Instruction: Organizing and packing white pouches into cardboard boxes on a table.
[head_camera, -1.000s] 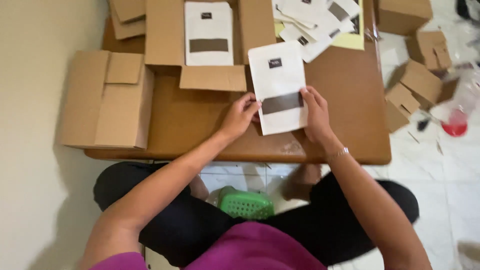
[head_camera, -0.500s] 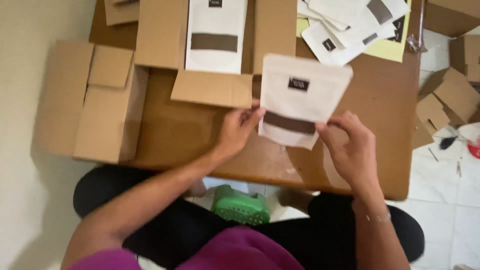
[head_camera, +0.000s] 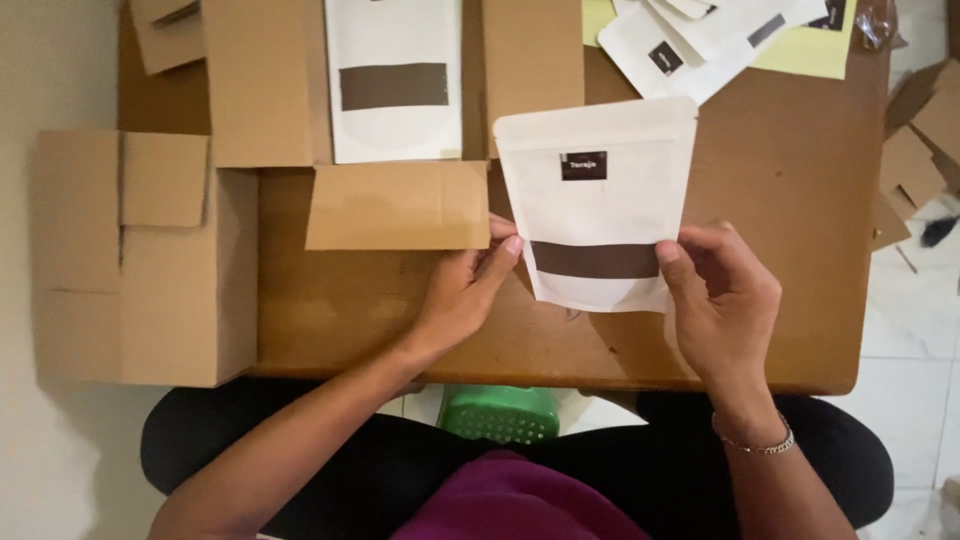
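Observation:
Both hands hold up a white pouch with a dark band and a small dark label, above the brown table. My left hand pinches its lower left edge. On the lower right edge sits my right hand, thumb on the front. Behind it an open flat cardboard box carries another white pouch lying face up.
A folded cardboard box lies at the table's left end. Several more white pouches are piled on a yellow sheet at the back right. Cardboard pieces lie on the tiled floor to the right. A green stool shows below the table edge.
The pouch was lying on the table a second ago; both hands have lifted it and now hold it upright and closer to the camera.

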